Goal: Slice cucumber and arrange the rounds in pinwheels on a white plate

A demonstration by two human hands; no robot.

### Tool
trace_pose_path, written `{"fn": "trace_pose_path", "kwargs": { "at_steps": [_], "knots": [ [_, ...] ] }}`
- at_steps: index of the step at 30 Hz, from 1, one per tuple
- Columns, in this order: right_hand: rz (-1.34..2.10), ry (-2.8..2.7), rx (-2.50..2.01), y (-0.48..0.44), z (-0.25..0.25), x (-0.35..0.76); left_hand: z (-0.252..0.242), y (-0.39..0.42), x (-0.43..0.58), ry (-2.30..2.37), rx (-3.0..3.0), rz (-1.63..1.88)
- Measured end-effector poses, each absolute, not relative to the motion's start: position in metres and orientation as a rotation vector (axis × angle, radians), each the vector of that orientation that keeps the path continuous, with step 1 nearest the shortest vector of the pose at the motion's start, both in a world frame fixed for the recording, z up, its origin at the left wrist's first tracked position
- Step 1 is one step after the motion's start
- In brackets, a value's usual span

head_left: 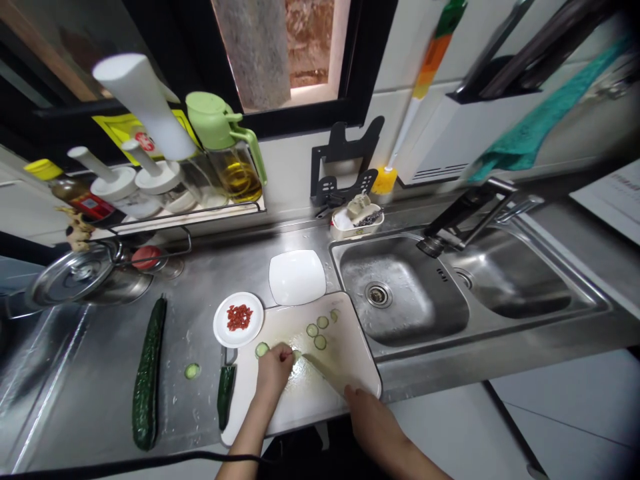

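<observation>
On the white cutting board (280,420), my left hand (275,373) is closed near the centre, its fingertips beside a small pale green piece (297,356). My right hand (373,423) is wrapped round the handle end of a knife (323,372), whose blade points up and left toward the left fingertips. Several cucumber slices (320,342) lie at the board's upper right. Another slice (262,349) is just left of my left hand. A cut length of cucumber (226,397) rests along the board's left edge.
A plate of red pieces (219,327) and a white square dish (297,277) stand behind the board. One whole cucumber (148,377) and a loose slice (191,371) lie left. The double sink (400,287) is right; a rack with bottles (230,210) stands back left.
</observation>
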State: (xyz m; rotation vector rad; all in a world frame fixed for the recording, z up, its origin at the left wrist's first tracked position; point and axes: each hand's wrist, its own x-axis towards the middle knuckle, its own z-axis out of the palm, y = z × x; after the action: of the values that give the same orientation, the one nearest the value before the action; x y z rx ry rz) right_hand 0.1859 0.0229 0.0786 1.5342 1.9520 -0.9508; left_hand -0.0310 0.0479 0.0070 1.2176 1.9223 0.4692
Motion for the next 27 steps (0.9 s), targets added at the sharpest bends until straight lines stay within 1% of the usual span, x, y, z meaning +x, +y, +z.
{"fn": "trace_pose_path", "kwargs": {
  "at_steps": [7,27],
  "knots": [
    [-0.926,1.958,1.539,0.022,0.087,0.166,0.01,0.047,-0.029,2.019,1.159,0.379],
    [-0.935,1.985,1.53,0.019,0.08,0.156,0.014,0.053,-0.032,2.035,1.066,0.296]
  ]
}}
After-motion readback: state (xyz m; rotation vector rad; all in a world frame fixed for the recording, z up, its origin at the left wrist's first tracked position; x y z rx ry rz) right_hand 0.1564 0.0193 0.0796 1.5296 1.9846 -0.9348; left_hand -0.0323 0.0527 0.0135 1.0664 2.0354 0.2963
